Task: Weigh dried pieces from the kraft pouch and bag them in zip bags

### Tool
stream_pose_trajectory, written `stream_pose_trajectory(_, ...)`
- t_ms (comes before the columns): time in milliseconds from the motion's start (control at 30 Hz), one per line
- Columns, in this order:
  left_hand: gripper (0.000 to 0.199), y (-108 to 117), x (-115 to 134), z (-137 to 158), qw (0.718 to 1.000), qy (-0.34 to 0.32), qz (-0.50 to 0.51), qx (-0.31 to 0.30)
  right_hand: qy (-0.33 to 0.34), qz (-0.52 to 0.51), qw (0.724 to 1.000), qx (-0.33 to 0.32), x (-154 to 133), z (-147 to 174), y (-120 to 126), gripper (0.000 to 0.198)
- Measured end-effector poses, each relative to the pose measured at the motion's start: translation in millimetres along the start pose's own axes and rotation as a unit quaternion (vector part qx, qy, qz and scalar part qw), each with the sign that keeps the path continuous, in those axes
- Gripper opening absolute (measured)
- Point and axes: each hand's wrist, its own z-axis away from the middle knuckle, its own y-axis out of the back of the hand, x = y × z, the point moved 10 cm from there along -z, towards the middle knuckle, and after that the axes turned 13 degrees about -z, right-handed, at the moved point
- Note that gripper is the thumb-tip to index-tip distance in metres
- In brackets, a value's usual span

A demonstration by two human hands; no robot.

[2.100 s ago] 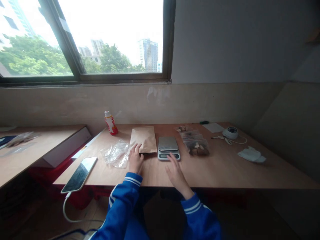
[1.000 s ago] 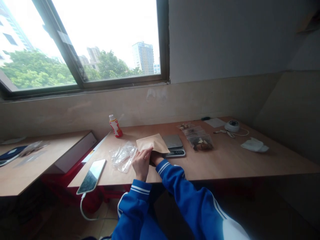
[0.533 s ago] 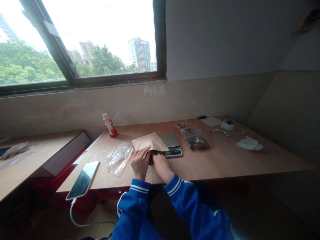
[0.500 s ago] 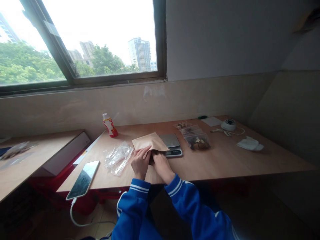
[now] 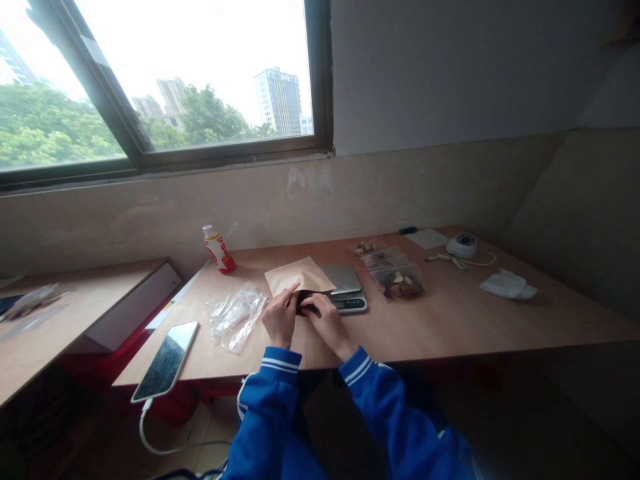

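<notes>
Basically, kraft bag (image 5: 296, 273) fwd of L hand (image 5: 280, 318) pinching it, R hand (image 5: 327, 321) @ its mouth, grip unclear

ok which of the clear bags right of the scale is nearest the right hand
The front bag, with brown pieces inside: it lies closest to the right hand, while the other bags sit farther back.

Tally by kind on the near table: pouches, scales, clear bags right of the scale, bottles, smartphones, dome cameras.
Kraft pouch: 1
Digital scale: 1
Clear bags: at least 3
Drink bottle: 1
Smartphone: 1
Dome camera: 1
Total: at least 8
</notes>
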Motion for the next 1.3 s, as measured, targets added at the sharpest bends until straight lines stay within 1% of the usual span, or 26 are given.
stream_pose_trajectory(133, 0.028, -2, -1, -2, 0.998, 0.032, -0.04, -0.038, 0.002, -0.034, 0.999, 0.005, 3, 2, 4, 0.015)
stream_pose_trajectory(267, 0.027, 3, 3, -7, 0.996, 0.038, -0.051, -0.06, 0.0, -0.073, 0.997, 0.024, 5, 4, 11, 0.02)
stream_pose_trajectory(333, 0.027, 4, 4, -10, 0.995, 0.038, -0.053, -0.071, -0.007, -0.087, 0.995, 0.049, 8, 4, 17, 0.019)
stream_pose_trajectory(433, 0.027, 5, 4, -11, 0.995, 0.042, -0.051, -0.074, -0.037, -0.123, 0.987, 0.092, 15, 5, 25, 0.013)
stream_pose_trajectory(500, 0.027, 4, 2, -10, 0.995, 0.043, -0.05, -0.072, -0.06, -0.172, 0.976, 0.115, 18, 6, 27, 0.01)
stream_pose_trajectory(567, 0.027, 2, 1, -10, 0.995, 0.044, -0.053, -0.072, -0.074, -0.224, 0.96, 0.153, 18, 7, 32, 0.013)
stream_pose_trajectory(633, 0.026, 1, -2, -9, 0.995, 0.047, -0.054, -0.071, -0.08, -0.245, 0.942, 0.213, 17, 11, 47, 0.019)
stream_pose_trajectory(700, 0.026, 1, -5, -10, 0.995, 0.051, -0.049, -0.067, -0.078, -0.233, 0.93, 0.274, 20, 14, 67, 0.024)
stream_pose_trajectory(767, 0.026, 1, -7, -10, 0.996, 0.055, -0.037, -0.064, -0.075, -0.201, 0.926, 0.311, 28, 14, 88, 0.026)
stream_pose_trajectory(800, 0.026, 0, -8, -11, 0.996, 0.056, -0.032, -0.063, -0.073, -0.177, 0.93, 0.315, 34, 12, 97, 0.026)
stream_pose_trajectory(867, 0.027, 0, -11, -11, 0.996, 0.061, -0.026, -0.062, -0.072, -0.107, 0.949, 0.286, 50, 2, 110, 0.022)
stream_pose_trajectory(933, 0.028, 0, -12, -11, 0.996, 0.064, -0.023, -0.06, -0.073, -0.01, 0.972, 0.222, 66, -13, 113, 0.016)
stream_pose_trajectory(967, 0.028, 0, -13, -10, 0.996, 0.065, -0.021, -0.059, -0.075, 0.044, 0.978, 0.189, 74, -20, 112, 0.014)
stream_pose_trajectory(1000, 0.028, 0, -13, -10, 0.996, 0.064, -0.019, -0.058, -0.077, 0.096, 0.98, 0.159, 82, -26, 110, 0.013)
stream_pose_trajectory(1067, 0.028, 0, -14, -9, 0.997, 0.06, -0.012, -0.055, -0.082, 0.187, 0.972, 0.112, 95, -37, 105, 0.016)
stream_pose_trajectory(1133, 0.028, 0, -15, -8, 0.997, 0.053, -0.003, -0.052, -0.086, 0.247, 0.962, 0.072, 105, -45, 97, 0.019)
stream_pose_trajectory(1233, 0.027, -1, -18, -6, 0.998, 0.042, 0.008, -0.05, -0.085, 0.289, 0.953, 0.032, 115, -48, 84, 0.024)
stream_pose_trajectory(1300, 0.027, -2, -19, -5, 0.998, 0.038, 0.011, -0.049, -0.08, 0.294, 0.952, 0.029, 118, -46, 82, 0.028)
